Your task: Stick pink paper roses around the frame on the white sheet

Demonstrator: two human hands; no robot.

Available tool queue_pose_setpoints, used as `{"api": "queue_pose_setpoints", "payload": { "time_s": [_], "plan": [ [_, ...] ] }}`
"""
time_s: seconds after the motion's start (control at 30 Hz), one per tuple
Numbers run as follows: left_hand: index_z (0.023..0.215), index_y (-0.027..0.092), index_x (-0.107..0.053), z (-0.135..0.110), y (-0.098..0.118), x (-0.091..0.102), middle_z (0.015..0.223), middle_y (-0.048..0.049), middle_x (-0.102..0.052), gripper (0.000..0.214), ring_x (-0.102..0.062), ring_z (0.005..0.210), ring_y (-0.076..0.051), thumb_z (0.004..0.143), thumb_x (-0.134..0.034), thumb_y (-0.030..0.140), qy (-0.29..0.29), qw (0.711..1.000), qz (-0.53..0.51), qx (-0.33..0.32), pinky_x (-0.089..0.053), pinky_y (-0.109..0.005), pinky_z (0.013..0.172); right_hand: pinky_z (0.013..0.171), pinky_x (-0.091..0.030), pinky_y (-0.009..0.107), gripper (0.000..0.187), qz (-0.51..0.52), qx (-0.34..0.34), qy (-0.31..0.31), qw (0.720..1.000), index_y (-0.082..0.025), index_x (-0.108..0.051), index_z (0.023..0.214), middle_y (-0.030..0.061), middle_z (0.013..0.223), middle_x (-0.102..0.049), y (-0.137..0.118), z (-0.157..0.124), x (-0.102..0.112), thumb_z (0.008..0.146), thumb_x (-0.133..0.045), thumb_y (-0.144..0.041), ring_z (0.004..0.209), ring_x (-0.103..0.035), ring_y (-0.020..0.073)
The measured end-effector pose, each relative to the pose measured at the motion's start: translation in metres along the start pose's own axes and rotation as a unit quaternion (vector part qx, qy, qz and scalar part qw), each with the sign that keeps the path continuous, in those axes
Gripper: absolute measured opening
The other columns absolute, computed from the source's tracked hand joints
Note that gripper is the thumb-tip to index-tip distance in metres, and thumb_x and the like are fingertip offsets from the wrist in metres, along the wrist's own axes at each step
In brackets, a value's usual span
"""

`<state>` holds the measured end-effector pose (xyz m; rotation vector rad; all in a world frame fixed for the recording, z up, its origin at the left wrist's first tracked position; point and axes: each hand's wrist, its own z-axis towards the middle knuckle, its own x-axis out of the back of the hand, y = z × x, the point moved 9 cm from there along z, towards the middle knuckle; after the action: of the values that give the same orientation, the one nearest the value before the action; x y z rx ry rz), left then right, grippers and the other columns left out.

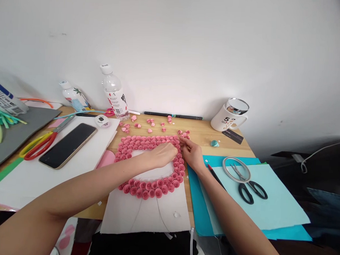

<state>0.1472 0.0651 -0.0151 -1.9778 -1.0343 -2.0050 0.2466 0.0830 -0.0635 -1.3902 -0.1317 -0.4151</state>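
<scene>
A ring of small pink rolled paper roses (145, 188) sits on a white card (144, 212) in front of me. My left hand (165, 153) rests over the ring's upper right part, fingers curled down onto the roses. My right hand (191, 152) meets it at the ring's right edge, fingertips pinched at a rose there. Loose pink roses (152, 123) lie scattered on the wooden table (203, 128) beyond the ring.
A phone (67, 144), red-and-yellow scissors (41, 141), two bottles (114, 92) and white sheets lie left. Right are a white mug (228, 116), blue paper sheets (270, 198), black scissors (247, 182), a grey ring (237, 169) and a black pen (173, 115) by the wall.
</scene>
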Motion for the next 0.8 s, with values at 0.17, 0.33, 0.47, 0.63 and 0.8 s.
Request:
{"api": "queue_pose_setpoints", "payload": {
  "time_s": [0.17,0.33,0.47,0.63,0.8],
  "plan": [
    [0.052,0.017,-0.033,-0.0009,-0.0039,-0.0023,0.053,0.0012,-0.04,0.032,-0.036,0.05,-0.011,0.081,-0.043,0.006,-0.002,1.0,-0.003,-0.008,-0.025,-0.027,0.051,0.082,-0.056,0.033,0.049,0.013,0.001,-0.011,1.0,-0.017,-0.065,0.113,0.0057,0.098,-0.072,0.0009,0.0005,-0.0016,0.07,-0.042,-0.009,0.089,-0.069,0.0186],
    [0.057,0.015,-0.044,-0.0033,-0.0011,-0.0023,0.072,-0.0033,-0.055,0.028,-0.05,0.067,-0.013,0.084,-0.041,0.007,-0.009,0.999,-0.007,-0.033,-0.035,-0.024,0.063,0.084,-0.055,0.035,0.048,0.014,-0.006,-0.011,1.0,-0.015,-0.064,0.113,0.0074,0.1,-0.072,0.0053,0.0012,-0.0019,0.071,-0.042,-0.01,0.09,-0.068,0.02],
    [0.061,0.014,-0.05,-0.0025,-0.001,-0.0022,0.078,-0.0044,-0.058,0.028,-0.052,0.069,-0.013,0.086,-0.04,0.007,-0.022,1.0,0.001,-0.017,-0.038,-0.024,0.065,0.085,-0.055,0.036,0.048,0.015,-0.007,-0.013,1.0,-0.015,-0.064,0.113,0.007,0.099,-0.072,0.008,0.0019,-0.0018,0.071,-0.042,-0.009,0.09,-0.068,0.0197],
    [0.066,0.013,-0.053,-0.0008,-0.0002,-0.002,0.078,-0.0045,-0.058,0.023,-0.052,0.068,-0.014,0.086,-0.042,0.009,-0.017,1.0,0.014,-0.002,-0.036,-0.025,0.06,0.086,-0.055,0.036,0.048,0.013,-0.006,-0.012,1.0,-0.015,-0.065,0.113,0.0078,0.101,-0.072,0.0044,0.0015,-0.0014,0.071,-0.042,-0.009,0.091,-0.068,0.0197],
    [0.065,0.014,-0.05,-0.0008,-0.0019,-0.0038,0.075,-0.0047,-0.057,0.022,-0.049,0.064,-0.014,0.086,-0.043,0.01,-0.017,0.999,0.042,0.012,-0.031,-0.028,0.055,0.086,-0.054,0.036,0.047,0.018,-0.01,-0.008,1.0,-0.015,-0.065,0.112,0.0073,0.102,-0.072,0.0016,0.0004,-0.0009,0.072,-0.042,-0.009,0.094,-0.068,0.0205]
  ]
}}
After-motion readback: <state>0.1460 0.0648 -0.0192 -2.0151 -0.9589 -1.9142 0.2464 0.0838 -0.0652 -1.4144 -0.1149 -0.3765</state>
